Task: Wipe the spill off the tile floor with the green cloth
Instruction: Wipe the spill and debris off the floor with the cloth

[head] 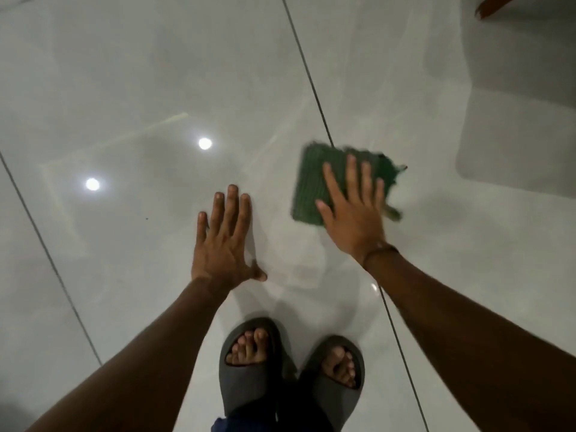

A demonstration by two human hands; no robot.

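Observation:
A folded green cloth (314,185) lies flat on the glossy grey tile floor (156,88), right of centre, by a dark grout line. My right hand (352,210) presses on its near right part, palm down, fingers spread; the cloth's right edge is motion-blurred. My left hand (223,241) rests flat on the bare tile to the left, fingers apart, holding nothing. Faint wet streaks (299,266) show on the tile between and below the hands; no distinct puddle is visible.
My two feet in dark slides (249,369) stand just below the hands. A brown wooden furniture piece (495,4) pokes in at the top right, with a dark shadow on the floor below it. Ceiling lights reflect on the left tiles.

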